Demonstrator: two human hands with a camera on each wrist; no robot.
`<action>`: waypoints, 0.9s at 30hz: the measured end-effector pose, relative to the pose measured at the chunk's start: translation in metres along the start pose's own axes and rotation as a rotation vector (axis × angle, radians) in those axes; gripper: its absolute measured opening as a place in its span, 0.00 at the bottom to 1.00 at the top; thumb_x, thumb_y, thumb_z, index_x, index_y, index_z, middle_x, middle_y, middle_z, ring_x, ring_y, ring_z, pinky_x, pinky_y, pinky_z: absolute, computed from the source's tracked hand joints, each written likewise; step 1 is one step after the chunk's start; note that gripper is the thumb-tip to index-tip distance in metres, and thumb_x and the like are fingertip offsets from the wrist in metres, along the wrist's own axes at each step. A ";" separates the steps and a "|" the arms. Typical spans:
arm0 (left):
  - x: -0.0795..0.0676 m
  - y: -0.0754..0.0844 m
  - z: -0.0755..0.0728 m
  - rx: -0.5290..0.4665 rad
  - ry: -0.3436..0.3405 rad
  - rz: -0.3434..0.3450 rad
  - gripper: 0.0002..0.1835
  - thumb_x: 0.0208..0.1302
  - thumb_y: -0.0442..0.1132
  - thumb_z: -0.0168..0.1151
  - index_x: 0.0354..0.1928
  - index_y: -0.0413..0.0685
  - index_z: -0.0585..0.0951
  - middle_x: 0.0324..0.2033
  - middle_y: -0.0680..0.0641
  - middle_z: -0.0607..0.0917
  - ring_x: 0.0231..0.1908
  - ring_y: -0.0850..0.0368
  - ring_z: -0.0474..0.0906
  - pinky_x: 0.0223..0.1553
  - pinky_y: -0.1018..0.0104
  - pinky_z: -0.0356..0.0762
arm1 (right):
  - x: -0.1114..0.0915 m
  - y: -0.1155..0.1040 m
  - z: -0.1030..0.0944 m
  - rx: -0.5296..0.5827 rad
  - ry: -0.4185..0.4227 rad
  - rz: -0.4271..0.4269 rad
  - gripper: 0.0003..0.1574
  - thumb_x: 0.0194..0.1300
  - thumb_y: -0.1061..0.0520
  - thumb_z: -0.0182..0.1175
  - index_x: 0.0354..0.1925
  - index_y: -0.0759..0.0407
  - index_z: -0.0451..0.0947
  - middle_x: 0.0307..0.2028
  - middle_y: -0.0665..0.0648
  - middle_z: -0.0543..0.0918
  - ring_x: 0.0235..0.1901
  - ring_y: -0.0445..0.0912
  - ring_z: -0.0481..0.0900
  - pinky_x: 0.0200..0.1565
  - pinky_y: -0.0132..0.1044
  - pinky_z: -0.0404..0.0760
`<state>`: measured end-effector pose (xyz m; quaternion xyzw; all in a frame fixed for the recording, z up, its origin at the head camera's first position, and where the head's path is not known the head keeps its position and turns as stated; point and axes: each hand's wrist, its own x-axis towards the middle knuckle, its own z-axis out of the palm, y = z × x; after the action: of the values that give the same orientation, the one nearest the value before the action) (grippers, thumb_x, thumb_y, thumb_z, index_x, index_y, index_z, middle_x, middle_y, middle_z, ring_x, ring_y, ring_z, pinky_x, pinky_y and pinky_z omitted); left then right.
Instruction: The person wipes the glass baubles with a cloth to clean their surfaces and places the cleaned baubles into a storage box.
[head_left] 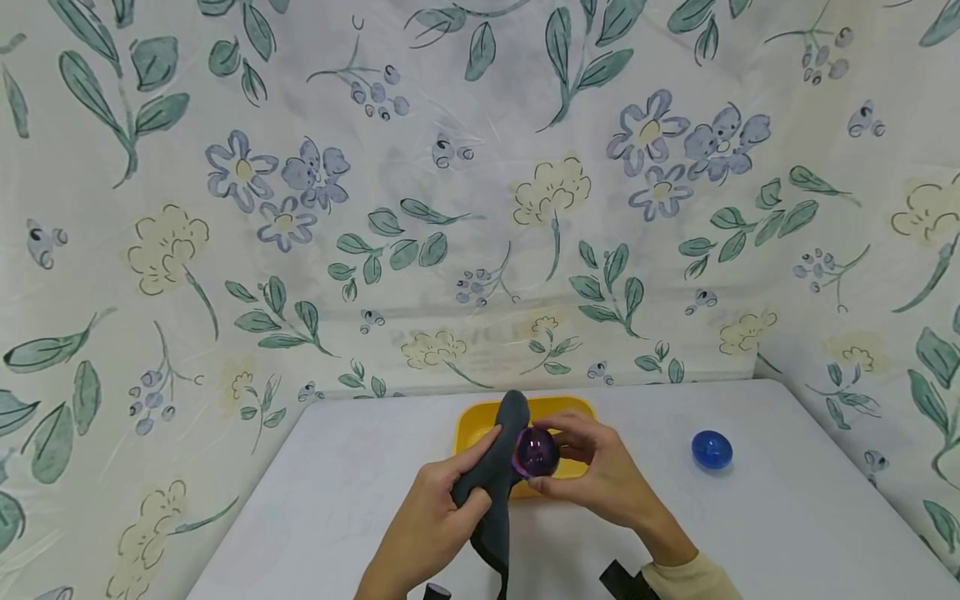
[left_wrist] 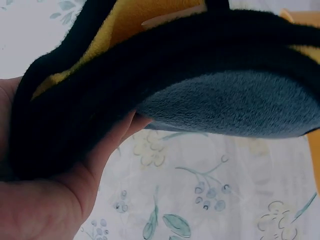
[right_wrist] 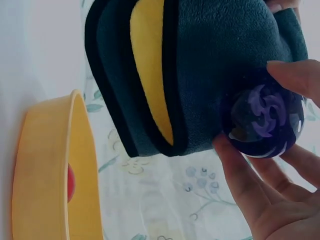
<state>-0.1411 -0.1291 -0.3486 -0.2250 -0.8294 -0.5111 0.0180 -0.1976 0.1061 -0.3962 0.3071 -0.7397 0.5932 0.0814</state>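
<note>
My left hand [head_left: 438, 512] grips a folded cloth [head_left: 495, 492], grey-blue on one face and yellow on the other, with black edging. Its thumb lies over the near side of the fold in the head view. The fingers of my right hand [head_left: 603, 471] hold a glossy dark purple ball [head_left: 537, 452] between thumb and fingertips. On the ball [right_wrist: 262, 112], a lighter purple swirl mark shows in the right wrist view. The cloth [right_wrist: 220, 75] lies right against the ball's side there. Both hands are over a yellow tray [head_left: 573, 408].
A blue ball [head_left: 712, 451] sits on the white table [head_left: 795, 517] to the right of the tray. Inside the tray [right_wrist: 42, 170], part of a red rounded thing [right_wrist: 70, 183] shows. A flower-printed sheet [head_left: 480, 208] hangs behind the table and along its sides.
</note>
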 end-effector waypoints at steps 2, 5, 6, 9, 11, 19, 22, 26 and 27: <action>0.000 0.000 0.000 0.014 0.008 0.017 0.34 0.66 0.26 0.52 0.75 0.45 0.70 0.67 0.36 0.79 0.52 0.48 0.87 0.48 0.61 0.88 | 0.000 -0.001 0.002 0.002 -0.018 0.017 0.34 0.55 0.59 0.77 0.61 0.53 0.81 0.53 0.57 0.83 0.47 0.44 0.88 0.54 0.39 0.87; 0.001 0.000 0.001 0.033 0.021 0.031 0.34 0.65 0.25 0.53 0.74 0.44 0.71 0.66 0.37 0.80 0.51 0.49 0.87 0.48 0.61 0.88 | -0.001 -0.004 0.005 -0.002 -0.046 0.034 0.35 0.55 0.57 0.77 0.61 0.51 0.81 0.53 0.55 0.83 0.48 0.45 0.88 0.54 0.41 0.87; 0.001 0.000 0.001 0.036 0.025 0.032 0.34 0.65 0.25 0.53 0.74 0.44 0.71 0.66 0.38 0.81 0.51 0.49 0.87 0.49 0.60 0.88 | -0.001 -0.004 0.005 -0.004 -0.055 0.032 0.35 0.55 0.57 0.77 0.62 0.51 0.81 0.53 0.55 0.83 0.49 0.46 0.88 0.54 0.41 0.87; 0.002 0.000 0.001 0.040 0.029 0.029 0.33 0.65 0.25 0.53 0.74 0.44 0.72 0.67 0.41 0.81 0.53 0.51 0.86 0.50 0.60 0.87 | -0.002 -0.005 0.007 -0.014 -0.076 0.015 0.35 0.55 0.56 0.76 0.62 0.52 0.81 0.54 0.55 0.82 0.49 0.48 0.89 0.53 0.42 0.88; 0.002 0.000 0.001 0.037 0.027 0.031 0.34 0.64 0.25 0.53 0.74 0.44 0.72 0.67 0.43 0.80 0.53 0.51 0.86 0.50 0.60 0.87 | -0.002 -0.005 0.007 -0.014 -0.086 0.008 0.35 0.55 0.56 0.76 0.62 0.52 0.81 0.54 0.55 0.82 0.50 0.49 0.89 0.52 0.43 0.88; 0.003 -0.001 -0.001 0.072 -0.005 0.032 0.34 0.65 0.25 0.53 0.74 0.45 0.71 0.67 0.42 0.81 0.48 0.55 0.84 0.48 0.67 0.87 | -0.004 -0.006 0.008 -0.012 -0.114 -0.025 0.34 0.55 0.56 0.76 0.61 0.52 0.82 0.55 0.56 0.82 0.51 0.50 0.88 0.50 0.41 0.89; 0.003 -0.002 -0.001 0.096 -0.009 0.042 0.34 0.65 0.25 0.53 0.74 0.45 0.71 0.66 0.41 0.81 0.46 0.55 0.82 0.44 0.71 0.84 | -0.004 -0.006 0.009 0.002 -0.123 -0.034 0.33 0.55 0.55 0.77 0.60 0.52 0.83 0.55 0.57 0.82 0.51 0.48 0.88 0.50 0.40 0.88; 0.004 -0.004 -0.002 0.115 -0.016 0.054 0.34 0.64 0.25 0.53 0.74 0.45 0.72 0.66 0.40 0.81 0.42 0.57 0.81 0.36 0.72 0.81 | -0.005 -0.007 0.010 0.024 -0.128 -0.043 0.32 0.55 0.56 0.77 0.59 0.53 0.83 0.54 0.57 0.83 0.51 0.47 0.88 0.50 0.39 0.88; 0.004 -0.005 -0.002 0.111 -0.020 0.054 0.33 0.65 0.25 0.53 0.74 0.45 0.72 0.66 0.39 0.81 0.42 0.57 0.81 0.35 0.72 0.81 | -0.005 -0.008 0.010 0.027 -0.127 -0.044 0.32 0.55 0.56 0.77 0.59 0.53 0.83 0.53 0.58 0.83 0.51 0.47 0.87 0.50 0.39 0.88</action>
<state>-0.1472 -0.1316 -0.3504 -0.2513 -0.8502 -0.4613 0.0361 -0.1869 0.0978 -0.3948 0.3615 -0.7285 0.5803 0.0433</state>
